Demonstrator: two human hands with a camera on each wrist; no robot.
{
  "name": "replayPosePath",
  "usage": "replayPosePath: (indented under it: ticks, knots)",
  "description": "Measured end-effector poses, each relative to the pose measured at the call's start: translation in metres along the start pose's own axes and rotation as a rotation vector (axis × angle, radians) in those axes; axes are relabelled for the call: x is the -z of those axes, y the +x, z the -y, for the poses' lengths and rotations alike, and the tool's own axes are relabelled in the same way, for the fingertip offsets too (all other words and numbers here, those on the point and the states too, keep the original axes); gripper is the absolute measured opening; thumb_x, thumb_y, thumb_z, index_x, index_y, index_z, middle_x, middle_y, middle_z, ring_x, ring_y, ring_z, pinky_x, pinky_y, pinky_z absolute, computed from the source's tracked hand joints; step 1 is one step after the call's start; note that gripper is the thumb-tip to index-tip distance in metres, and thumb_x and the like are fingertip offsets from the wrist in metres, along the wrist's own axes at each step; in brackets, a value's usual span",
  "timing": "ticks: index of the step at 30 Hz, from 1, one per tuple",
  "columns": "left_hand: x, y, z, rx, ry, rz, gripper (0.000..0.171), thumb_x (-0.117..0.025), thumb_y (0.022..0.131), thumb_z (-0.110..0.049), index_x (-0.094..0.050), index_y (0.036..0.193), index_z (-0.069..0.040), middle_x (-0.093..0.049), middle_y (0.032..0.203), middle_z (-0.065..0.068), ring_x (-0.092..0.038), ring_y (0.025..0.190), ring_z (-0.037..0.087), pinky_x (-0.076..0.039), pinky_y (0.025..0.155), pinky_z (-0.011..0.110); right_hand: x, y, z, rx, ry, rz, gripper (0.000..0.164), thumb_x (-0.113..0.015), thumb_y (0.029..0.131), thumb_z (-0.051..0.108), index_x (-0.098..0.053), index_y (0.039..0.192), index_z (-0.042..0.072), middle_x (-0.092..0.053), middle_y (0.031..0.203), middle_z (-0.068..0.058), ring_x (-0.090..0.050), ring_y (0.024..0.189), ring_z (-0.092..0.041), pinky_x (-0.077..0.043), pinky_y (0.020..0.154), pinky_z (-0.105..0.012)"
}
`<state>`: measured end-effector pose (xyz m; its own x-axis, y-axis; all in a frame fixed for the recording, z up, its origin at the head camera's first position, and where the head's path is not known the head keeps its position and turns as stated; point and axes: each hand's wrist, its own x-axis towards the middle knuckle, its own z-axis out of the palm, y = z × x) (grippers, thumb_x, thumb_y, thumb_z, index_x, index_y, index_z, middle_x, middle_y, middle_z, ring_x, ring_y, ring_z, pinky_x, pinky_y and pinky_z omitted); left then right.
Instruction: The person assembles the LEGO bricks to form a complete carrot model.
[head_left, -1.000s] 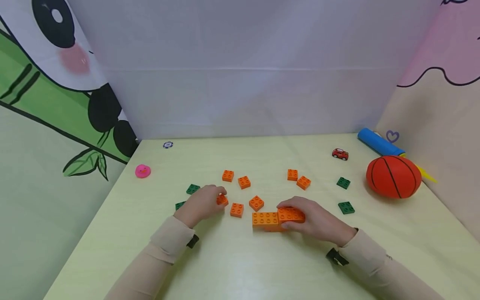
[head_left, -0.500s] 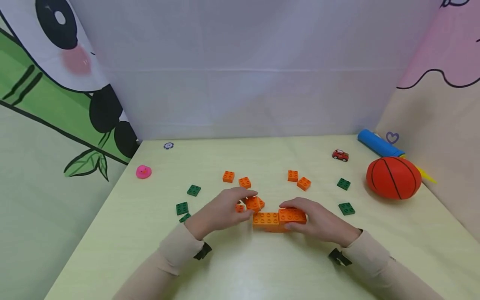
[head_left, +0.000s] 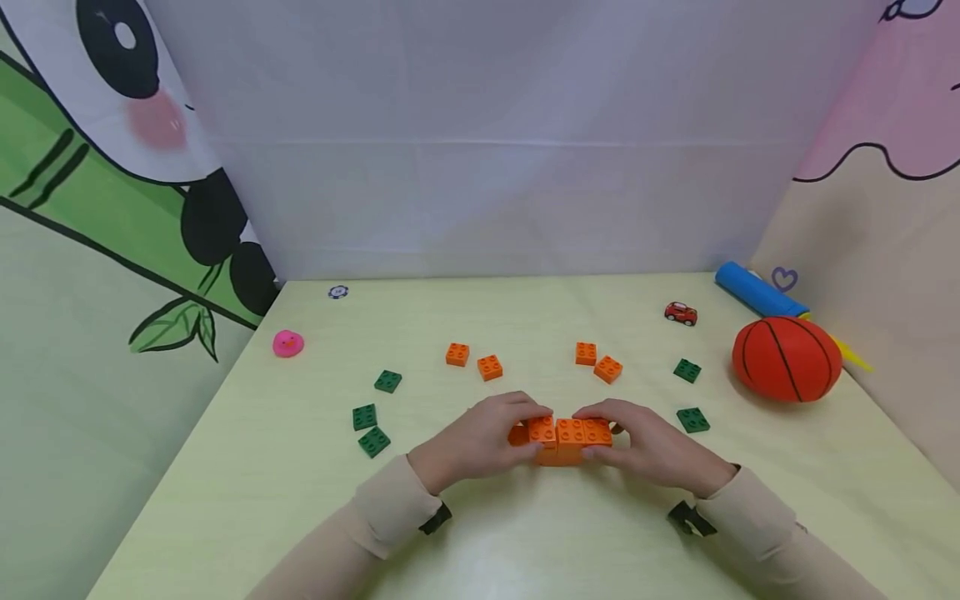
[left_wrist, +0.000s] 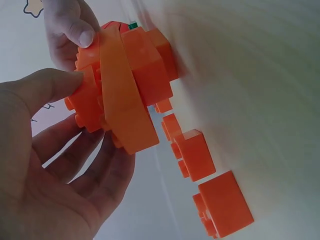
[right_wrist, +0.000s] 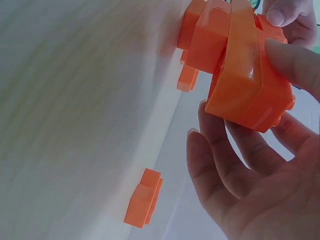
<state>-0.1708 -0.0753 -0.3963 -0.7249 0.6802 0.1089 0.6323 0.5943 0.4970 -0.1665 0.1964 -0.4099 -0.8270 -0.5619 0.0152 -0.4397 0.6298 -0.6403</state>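
Observation:
Between both hands, low over the table, is a stepped stack of joined orange toy building bricks (head_left: 564,455). My left hand (head_left: 483,440) pinches a small orange brick (left_wrist: 86,102) between thumb and fingers, on the stack's upper layer at its left part. My right hand (head_left: 648,444) grips the stack's right end, thumb on the near side and fingers on the far side. In the left wrist view a long brick (left_wrist: 122,100) runs beneath the pinched one. Whether the pinched brick is fully pressed down, I cannot tell. Nearby loose orange bricks are mostly hidden behind my left hand.
Loose small orange bricks (head_left: 490,367) lie behind the hands, with another pair (head_left: 586,353) to the right. Green bricks (head_left: 373,442) lie left and right. Farther out are a pink duck (head_left: 288,343), a poker chip, a red toy car (head_left: 681,313), a ball (head_left: 786,359) and a blue cylinder.
My left hand has carried the small orange brick rightward from among the loose bricks onto the left part of the stack. My right hand has kept its grip on the stack's right end.

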Motion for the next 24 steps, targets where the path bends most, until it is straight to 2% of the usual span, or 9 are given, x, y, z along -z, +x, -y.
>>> replayPosePath:
  ticks: [6, 12, 18, 24]
  knots:
    - [-0.0024, 0.0006, -0.0014, 0.009, 0.033, 0.003, 0.041, -0.068, 0.095, -0.026, -0.064, 0.133, -0.012, -0.064, 0.121, -0.002, -0.059, 0.105, 0.01, -0.051, 0.092, 0.023, -0.0009, 0.0008, -0.0025, 0.011, 0.005, -0.001, 0.052, -0.069, 0.091, 0.049, -0.059, 0.134, 0.023, -0.062, 0.126, 0.01, -0.056, 0.11, -0.014, -0.051, 0.091, -0.038]
    - [-0.004, 0.0022, -0.0015, 0.016, 0.02, 0.011, 0.04, -0.07, 0.094, -0.025, -0.065, 0.131, -0.012, -0.065, 0.116, -0.003, -0.058, 0.102, 0.009, -0.05, 0.091, 0.022, -0.0017, 0.0006, -0.0049, 0.033, 0.026, -0.006, 0.05, -0.07, 0.091, 0.046, -0.061, 0.134, 0.022, -0.063, 0.124, 0.009, -0.056, 0.107, -0.013, -0.052, 0.086, -0.032]
    - [-0.0053, 0.005, -0.0018, 0.057, -0.013, 0.031, 0.041, -0.073, 0.092, -0.025, -0.066, 0.131, -0.013, -0.063, 0.11, -0.005, -0.056, 0.095, 0.007, -0.05, 0.086, 0.019, -0.0012, 0.0004, -0.007, 0.034, 0.055, -0.004, 0.047, -0.071, 0.091, 0.043, -0.062, 0.133, 0.023, -0.063, 0.124, 0.01, -0.055, 0.105, -0.012, -0.052, 0.083, -0.027]
    - [-0.0034, 0.0067, -0.003, 0.084, -0.002, 0.053, 0.043, -0.076, 0.09, -0.028, -0.067, 0.13, -0.015, -0.063, 0.11, -0.006, -0.054, 0.094, 0.007, -0.049, 0.084, 0.02, -0.0011, 0.0008, -0.0086, 0.053, 0.064, -0.004, 0.045, -0.071, 0.092, 0.04, -0.063, 0.132, 0.021, -0.064, 0.125, 0.007, -0.056, 0.104, -0.013, -0.052, 0.081, -0.027]
